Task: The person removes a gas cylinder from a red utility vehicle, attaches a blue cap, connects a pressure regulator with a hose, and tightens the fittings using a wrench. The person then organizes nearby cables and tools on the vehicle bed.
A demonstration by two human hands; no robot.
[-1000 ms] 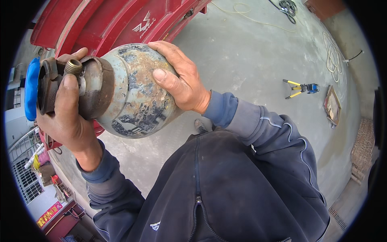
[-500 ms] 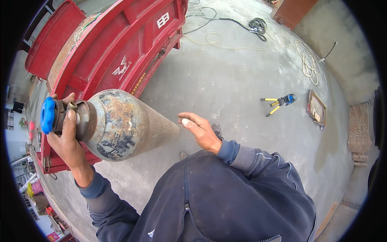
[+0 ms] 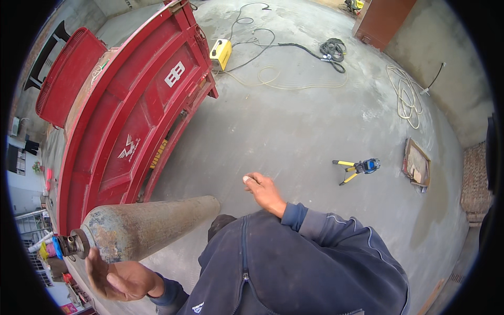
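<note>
Left hand (image 3: 123,278) loosens from the brown collar (image 3: 80,243), thumb spread from fingers, rust-mottled, round-shouldered metal cylinder (image 3: 149,223) at its one o'clock, right hand (image 3: 265,194) half-curled at two o'clock, fingertip contact unclear

- Red ribbed metal cargo bed (image 3: 147,113), on the left, with white emblems on its side panel.
- Boxy yellow machine (image 3: 221,54), just beyond the far end of the red bed.
- Coiled black cable (image 3: 333,50), on the smooth grey concrete floor (image 3: 283,131).
- Looped cream hose (image 3: 403,100), near the wall at the right.
- Small yellow-legged tripod (image 3: 350,169) with a blue device (image 3: 370,166) on top.
- Shallow rectangular brown-edged tray (image 3: 417,156), right of the tripod.
- Woven tan mat (image 3: 476,178), at the right rim.
- Rust-brown flat panel (image 3: 386,23), top right.
</note>
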